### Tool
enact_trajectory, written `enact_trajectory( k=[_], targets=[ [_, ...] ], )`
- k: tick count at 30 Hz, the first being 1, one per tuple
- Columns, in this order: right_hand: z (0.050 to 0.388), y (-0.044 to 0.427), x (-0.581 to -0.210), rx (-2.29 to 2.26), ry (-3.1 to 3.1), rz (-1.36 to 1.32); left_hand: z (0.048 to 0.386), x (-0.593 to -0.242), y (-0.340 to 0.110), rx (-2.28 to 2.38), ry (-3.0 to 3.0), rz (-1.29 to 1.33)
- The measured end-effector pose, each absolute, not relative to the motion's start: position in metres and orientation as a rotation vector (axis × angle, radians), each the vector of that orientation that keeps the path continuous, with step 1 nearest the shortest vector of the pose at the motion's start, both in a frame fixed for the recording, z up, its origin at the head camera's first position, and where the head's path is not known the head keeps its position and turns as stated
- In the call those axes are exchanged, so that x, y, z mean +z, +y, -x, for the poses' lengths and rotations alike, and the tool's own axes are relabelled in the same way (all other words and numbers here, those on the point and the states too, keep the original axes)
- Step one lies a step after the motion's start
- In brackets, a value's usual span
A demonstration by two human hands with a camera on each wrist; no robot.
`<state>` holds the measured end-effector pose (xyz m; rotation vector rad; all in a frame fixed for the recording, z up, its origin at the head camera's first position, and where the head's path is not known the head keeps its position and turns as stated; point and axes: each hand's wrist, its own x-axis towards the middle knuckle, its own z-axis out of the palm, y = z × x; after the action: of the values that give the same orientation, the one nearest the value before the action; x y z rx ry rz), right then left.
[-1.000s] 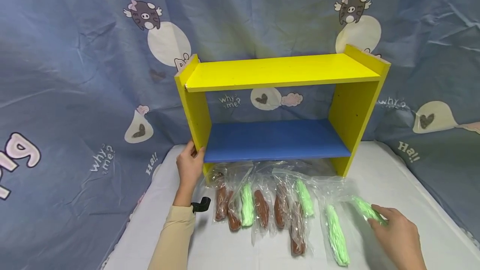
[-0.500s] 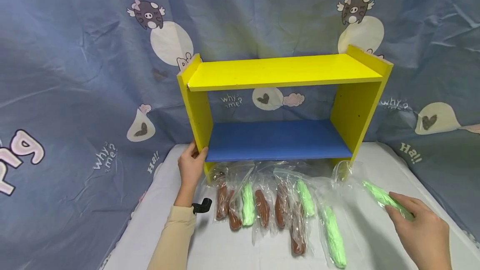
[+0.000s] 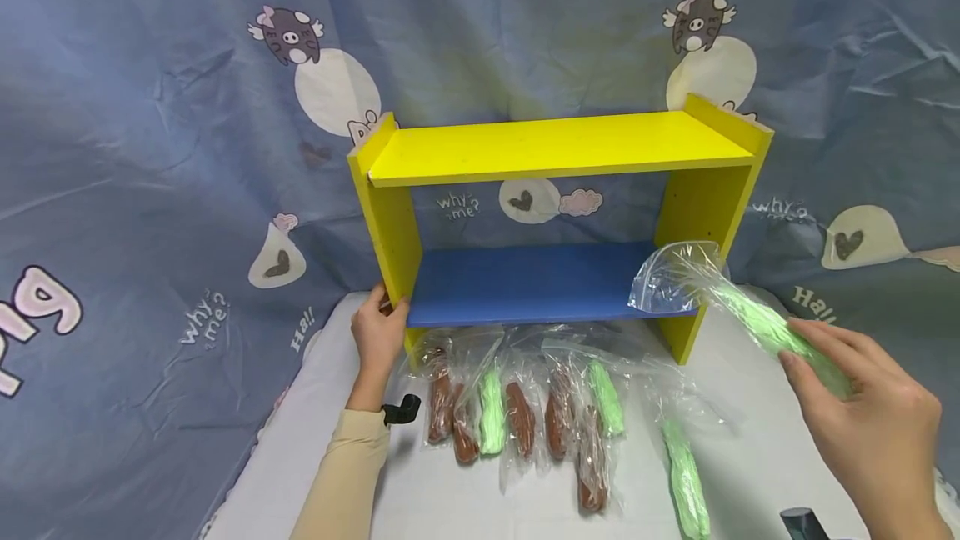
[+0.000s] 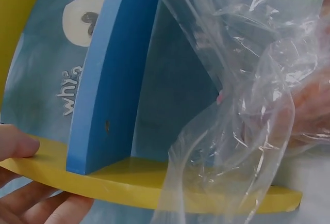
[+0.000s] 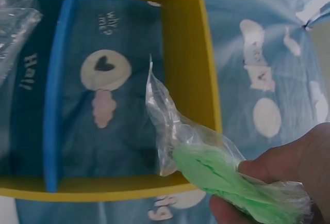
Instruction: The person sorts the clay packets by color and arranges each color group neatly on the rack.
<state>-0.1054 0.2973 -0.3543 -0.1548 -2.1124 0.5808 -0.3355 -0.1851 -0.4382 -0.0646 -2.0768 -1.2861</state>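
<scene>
My left hand [image 3: 378,332] grips the left side panel of a yellow shelf unit [image 3: 562,144]; its thumb lies on one face of the panel and its fingers [image 4: 56,206] on the other. Off the table at the right, my right hand [image 3: 873,407] pinches a long light-green piece [image 3: 772,327] inside a clear plastic bag [image 5: 167,126]. The loose end of this bag points left, overlapping the right front of the blue shelf board [image 3: 540,282] in the head view. Whether the bag touches the board I cannot tell.
On the white tablecloth [image 3: 465,515], before the shelf unit, lie several bagged brown pieces [image 3: 521,419] and bagged green pieces [image 3: 492,413]. Another bagged green piece [image 3: 686,482] lies nearer the front right. A printed blue cloth [image 3: 180,132] hangs behind.
My right hand has lifted the bagged green piece off the table, moving right and up toward the height of the blue board. My left hand stays on the side panel.
</scene>
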Motion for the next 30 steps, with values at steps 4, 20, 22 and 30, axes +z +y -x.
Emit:
enact_trajectory(
  k=[4,20,22,30],
  targets=[
    [0.110,0.294,-0.336,0.570,-2.057,0.069,0.335,-0.441,-0.187,-1.304,-2.066,0.075],
    [0.138,0.288,-0.257,0.709,-1.930,0.021,0.341,-0.440,-0.191,-1.290,-2.043,0.111],
    [0.145,0.288,-0.246,0.739,-1.908,0.029,0.342,-0.440,-0.191,-1.289,-2.043,0.127],
    [0.175,0.289,-0.210,0.751,-1.861,0.094,0.340,-0.445,-0.192,-1.263,-2.074,0.136]
  ],
)
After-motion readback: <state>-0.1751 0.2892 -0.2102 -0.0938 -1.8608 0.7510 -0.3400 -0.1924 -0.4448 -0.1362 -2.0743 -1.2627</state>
